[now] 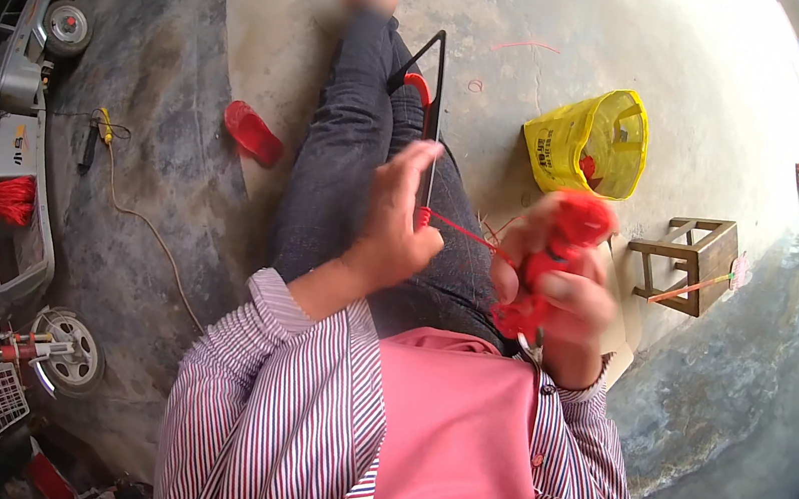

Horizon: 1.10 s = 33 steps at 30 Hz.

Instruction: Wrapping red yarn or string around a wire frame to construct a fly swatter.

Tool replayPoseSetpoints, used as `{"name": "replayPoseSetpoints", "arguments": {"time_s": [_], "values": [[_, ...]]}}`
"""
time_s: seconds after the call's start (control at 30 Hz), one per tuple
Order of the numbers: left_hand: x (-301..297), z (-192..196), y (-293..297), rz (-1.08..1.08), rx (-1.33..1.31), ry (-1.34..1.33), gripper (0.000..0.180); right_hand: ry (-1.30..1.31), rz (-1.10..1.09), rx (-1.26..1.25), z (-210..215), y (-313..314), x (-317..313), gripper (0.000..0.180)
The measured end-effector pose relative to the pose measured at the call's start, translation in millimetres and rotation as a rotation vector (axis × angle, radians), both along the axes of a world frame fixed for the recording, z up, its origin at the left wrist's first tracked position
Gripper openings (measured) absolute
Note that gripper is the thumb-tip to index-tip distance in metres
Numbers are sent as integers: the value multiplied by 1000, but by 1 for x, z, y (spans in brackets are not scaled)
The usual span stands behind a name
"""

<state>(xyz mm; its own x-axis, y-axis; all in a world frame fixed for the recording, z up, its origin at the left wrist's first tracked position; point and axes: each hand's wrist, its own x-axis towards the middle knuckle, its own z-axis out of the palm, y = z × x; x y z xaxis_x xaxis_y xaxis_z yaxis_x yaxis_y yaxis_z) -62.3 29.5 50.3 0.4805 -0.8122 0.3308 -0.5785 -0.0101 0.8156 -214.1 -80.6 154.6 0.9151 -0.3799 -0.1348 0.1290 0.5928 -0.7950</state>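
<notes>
One red cord (468,230) runs over our legs (341,156), from a small coil (423,217) on one black frame (437,93) to one red bundle (580,220) grasped in our right hand (583,296); our left hand (386,218) hovers beside the coil, fingers extended, and we cannot tell whether it touches. Light, even tension, we judge, prevents slack. Around us we count one yellow bag (556,149), one wooden stool (714,253), one red slipper (253,133).

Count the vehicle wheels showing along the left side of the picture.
2: one upper wheel at the upper left, one lower wheel at the lower left. More may be hidden.
</notes>
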Motion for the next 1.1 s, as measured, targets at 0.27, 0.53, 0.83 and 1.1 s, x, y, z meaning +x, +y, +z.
{"name": "replayPoseSetpoints", "arguments": {"time_s": [0.27, 0.53, 0.83, 1.1], "values": [[30, -33, 6, 120, 191, 1053, 11, 378, 101, -1538, -91, -32, 34, 25], [32, -22, 9, 219, 220, 249, 17, 283, -14, -1100, -110, 5, 56, 36], [21, 17, -1, 58, 118, 1203, 22, 121, -217, -680, -81, -7, 32, 28], [26, -17, -5, 0, 410, 1613, 12, -405, -76, 170, -27, -30, -34, 33]]}}
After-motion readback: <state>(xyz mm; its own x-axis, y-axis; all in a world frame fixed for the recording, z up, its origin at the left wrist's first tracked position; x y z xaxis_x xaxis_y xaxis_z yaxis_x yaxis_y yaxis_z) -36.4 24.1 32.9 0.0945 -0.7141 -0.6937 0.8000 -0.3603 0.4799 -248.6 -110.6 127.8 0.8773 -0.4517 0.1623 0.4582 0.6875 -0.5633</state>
